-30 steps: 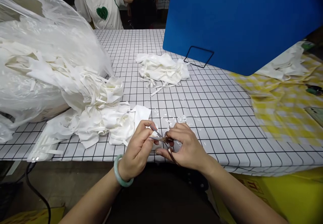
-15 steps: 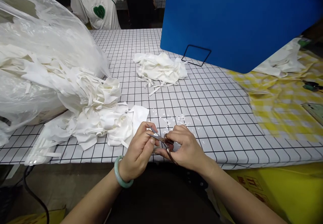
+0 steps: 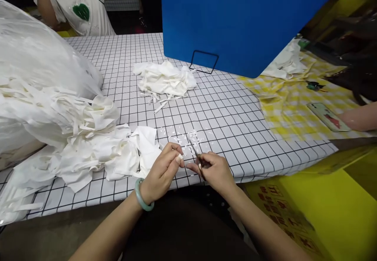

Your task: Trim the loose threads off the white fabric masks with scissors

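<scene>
My left hand (image 3: pixel 161 172), with a pale green bangle at the wrist, is closed in a pinch. A small bit of white cloth (image 3: pixel 180 157) shows at its fingertips; the rest is covered by the fingers. My right hand (image 3: pixel 218 174) has its fingers in the handles of a pair of scissors (image 3: pixel 193 147). Their blades point up and away over the table, apart from the left hand. Tiny white snippets (image 3: pixel 193 136) are scattered just beyond both hands. Left of my left hand lies a heap of white cloth pieces (image 3: pixel 91 151) with narrow straps.
A clear plastic bag (image 3: pixel 50 53) spills more white cloth at left. Another white pile (image 3: pixel 165 80) lies mid-table before a blue board (image 3: pixel 229 21). A phone (image 3: pixel 328 116) rests on yellow checked cloth (image 3: pixel 277 112), beside another person's arm (image 3: pixel 361 117). Someone in a white top (image 3: pixel 85 2) is across the table.
The scissors have come away from the left fingertips, and their blades now point upward. The view has turned right, bringing the phone and another person's arm into sight.
</scene>
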`<state>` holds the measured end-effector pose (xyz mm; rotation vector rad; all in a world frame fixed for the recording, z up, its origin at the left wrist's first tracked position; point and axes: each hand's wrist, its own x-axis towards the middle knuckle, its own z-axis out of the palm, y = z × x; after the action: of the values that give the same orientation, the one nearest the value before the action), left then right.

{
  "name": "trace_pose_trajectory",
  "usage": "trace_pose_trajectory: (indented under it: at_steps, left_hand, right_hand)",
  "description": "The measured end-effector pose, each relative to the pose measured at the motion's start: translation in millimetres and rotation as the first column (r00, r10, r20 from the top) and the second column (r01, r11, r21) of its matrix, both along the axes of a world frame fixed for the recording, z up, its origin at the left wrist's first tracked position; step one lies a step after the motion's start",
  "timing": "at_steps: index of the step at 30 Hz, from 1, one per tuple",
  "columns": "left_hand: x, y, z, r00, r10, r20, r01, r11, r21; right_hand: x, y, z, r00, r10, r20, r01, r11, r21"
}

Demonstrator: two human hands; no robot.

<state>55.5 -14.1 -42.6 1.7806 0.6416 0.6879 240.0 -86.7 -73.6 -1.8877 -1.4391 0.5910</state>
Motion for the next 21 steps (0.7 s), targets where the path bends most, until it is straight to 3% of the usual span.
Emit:
trace_pose_trajectory:
  at_steps: [2, 4, 5, 7, 8, 9, 10, 12, 13, 15, 17, 18, 21]
  left_hand:
    - [-13.7, 0.7, 5.7, 0.999, 0.023, -0.037, -0.022, 1.0, 0.022]
    - [-37.3, 1.3, 11.5, 0.989, 0.132, -0.063, -0.124, 0.985, 0.121]
    - [-51.2, 1.0, 13.3, 0.969, 0.239, -0.07, -0.221, 0.955, 0.2]
    - [-78.6, -1.7, 12.5, 0.877, 0.474, -0.075, -0.416, 0.829, 0.374]
    - [-90.1, -4.3, 9.6, 0.827, 0.553, -0.097, -0.464, 0.77, 0.438]
    - [-98.9, -7.4, 5.5, 0.795, 0.588, -0.147, -0.467, 0.749, 0.471]
    - [-104.7, -10.7, 0.6, 0.787, 0.579, -0.214, -0.435, 0.766, 0.473]
    - [-107.0, -14.6, -8.8, 0.824, 0.462, -0.328, -0.327, 0.86, 0.391]
    - [-104.0, -13.4, -11.5, 0.851, 0.398, -0.342, -0.281, 0.896, 0.343]
    - [-91.7, -0.5, -8.9, 0.892, 0.343, -0.293, -0.244, 0.913, 0.327]
    - [-72.9, 29.1, 8.1, 0.902, 0.388, -0.188, -0.281, 0.859, 0.428]
    - [-61.4, 49.8, 22.3, 0.896, 0.427, -0.12, -0.314, 0.803, 0.506]
    - [-21.3, 126.3, 77.9, 0.886, 0.451, 0.105, -0.393, 0.611, 0.687]
  right_hand:
    - [1.3, 2.1, 4.8, 0.995, 0.028, -0.099, -0.032, 0.999, -0.041]
    - [-8.4, 6.4, 7.7, 0.975, 0.13, -0.183, -0.138, 0.99, -0.026]
    - [-17.7, 9.2, 7.3, 0.953, 0.206, -0.224, -0.213, 0.977, -0.008]
    - [-43.0, 15.8, 2.8, 0.895, 0.355, -0.271, -0.359, 0.933, 0.034]
    - [-56.9, 19.7, -0.3, 0.872, 0.405, -0.275, -0.408, 0.912, 0.052]
    - [-70.2, 24.0, -3.2, 0.86, 0.432, -0.271, -0.431, 0.9, 0.066]
    - [-81.8, 28.7, -5.0, 0.858, 0.436, -0.272, -0.433, 0.898, 0.076]
    - [-97.2, 39.6, -2.9, 0.847, 0.41, -0.34, -0.402, 0.91, 0.096]
    - [-100.7, 46.1, 1.6, 0.817, 0.404, -0.411, -0.394, 0.912, 0.112]
    - [-100.4, 63.0, 17.4, 0.725, 0.417, -0.549, -0.39, 0.905, 0.171]
    - [-92.9, 88.6, 41.1, 0.665, 0.44, -0.604, -0.354, 0.897, 0.264]
    - [-86.8, 105.9, 55.5, 0.667, 0.447, -0.596, -0.311, 0.894, 0.322]
    - [-59.1, 175.5, 106.0, 0.785, 0.402, -0.471, -0.123, 0.847, 0.517]
